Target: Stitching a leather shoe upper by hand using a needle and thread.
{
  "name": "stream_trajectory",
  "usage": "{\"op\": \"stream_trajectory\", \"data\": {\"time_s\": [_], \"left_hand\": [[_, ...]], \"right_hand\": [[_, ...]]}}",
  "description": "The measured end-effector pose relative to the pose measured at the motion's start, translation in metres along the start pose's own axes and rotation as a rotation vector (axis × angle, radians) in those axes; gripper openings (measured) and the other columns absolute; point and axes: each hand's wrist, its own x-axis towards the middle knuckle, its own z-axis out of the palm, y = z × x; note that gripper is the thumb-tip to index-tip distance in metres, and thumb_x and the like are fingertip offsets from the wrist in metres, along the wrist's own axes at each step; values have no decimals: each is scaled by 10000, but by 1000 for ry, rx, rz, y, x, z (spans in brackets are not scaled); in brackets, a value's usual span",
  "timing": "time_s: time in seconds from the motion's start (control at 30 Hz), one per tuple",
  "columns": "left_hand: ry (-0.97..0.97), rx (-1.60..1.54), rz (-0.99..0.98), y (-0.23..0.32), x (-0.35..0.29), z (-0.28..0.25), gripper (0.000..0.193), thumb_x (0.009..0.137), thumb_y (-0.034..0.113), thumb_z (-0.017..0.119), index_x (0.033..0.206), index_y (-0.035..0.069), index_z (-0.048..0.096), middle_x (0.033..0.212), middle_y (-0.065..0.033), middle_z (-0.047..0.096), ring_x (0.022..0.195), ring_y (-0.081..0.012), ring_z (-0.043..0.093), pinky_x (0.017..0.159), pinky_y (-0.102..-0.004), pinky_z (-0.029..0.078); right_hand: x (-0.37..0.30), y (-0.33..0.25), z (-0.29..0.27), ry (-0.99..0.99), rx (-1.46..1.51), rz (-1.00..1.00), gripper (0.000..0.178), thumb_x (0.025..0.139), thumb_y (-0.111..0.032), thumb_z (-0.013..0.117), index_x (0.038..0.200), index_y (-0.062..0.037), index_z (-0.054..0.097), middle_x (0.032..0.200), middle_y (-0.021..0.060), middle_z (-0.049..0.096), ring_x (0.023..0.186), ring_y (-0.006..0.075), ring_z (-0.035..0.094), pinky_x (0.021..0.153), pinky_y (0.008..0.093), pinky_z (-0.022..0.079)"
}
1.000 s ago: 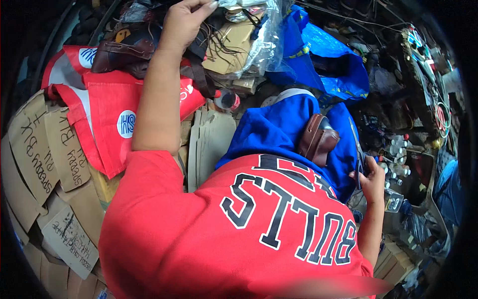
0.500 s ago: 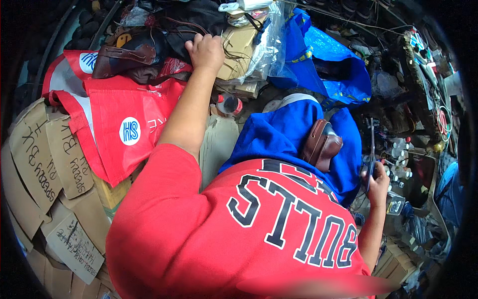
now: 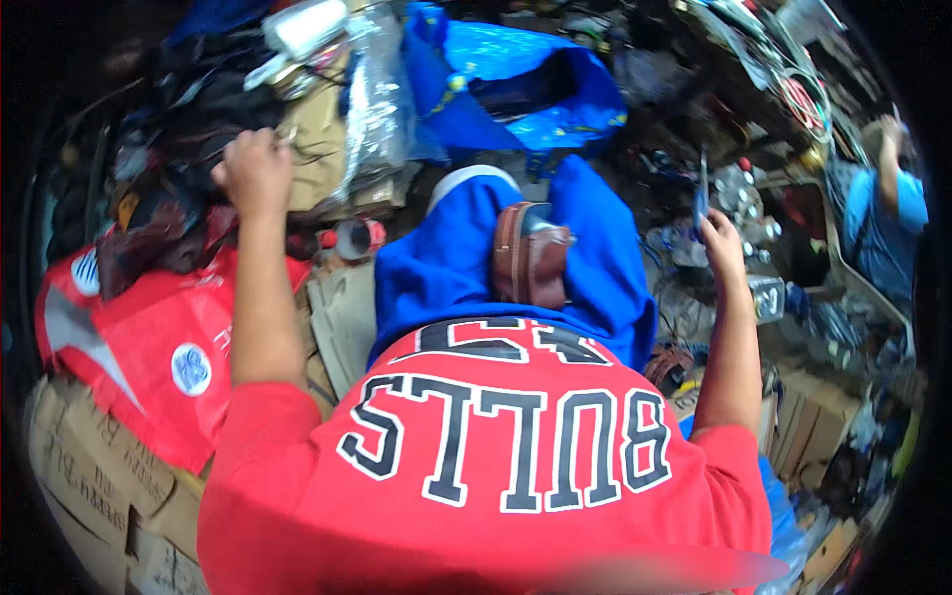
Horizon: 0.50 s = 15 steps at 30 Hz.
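My left hand (image 3: 256, 174), fingers curled, is over a dark heap at the upper left, next to a brown cardboard piece (image 3: 315, 149) with thin dark strands on it. Whatever those fingers hold is hidden and blurred. My right hand (image 3: 724, 246) grips a slim bladed tool (image 3: 703, 193) upright, its handle bluish and its narrow tip pointing away from me. Between my blue-clad legs lies a brown leather shoe upper (image 3: 531, 258), touched by neither hand.
A red bag (image 3: 164, 342) and cardboard sheets (image 3: 89, 466) lie at my left. Ahead is a crumpled blue bag (image 3: 555, 89), with a red-capped bottle (image 3: 359, 239) nearer. Small bottles (image 3: 759, 223) crowd the right side, where another person in blue (image 3: 881, 233) is partly visible.
The view has swung right, so the bags and leather upper appear farther left, and the other person has come into sight. My right hand still grips the bladed tool.
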Motion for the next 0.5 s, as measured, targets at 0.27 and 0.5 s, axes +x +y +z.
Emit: {"op": "stream_trajectory", "data": {"time_s": [0.27, 0.5], "left_hand": [[53, -712, 536, 110, -54, -42, 178, 785, 187, 669, 930, 90, 634, 870, -94, 595, 828, -281, 581, 711, -408, 440], [-1022, -1255, 150, 155, -90, -60, 321, 828, 201, 696, 1046, -17, 610, 829, -101, 657, 704, -116, 615, 670, -265, 503]], "right_hand": [[86, -13, -26, 211, -463, 82, 492, 794, -447, 624, 943, 20, 665, 715, 173, 653, 612, 282, 652, 608, 378, 504], [169, 1, -40, 180, -853, 306, 701, 774, -610, 545, 1137, -15, 618, 1154, 264, 584, 1098, 369, 575, 934, 429, 451]]}}
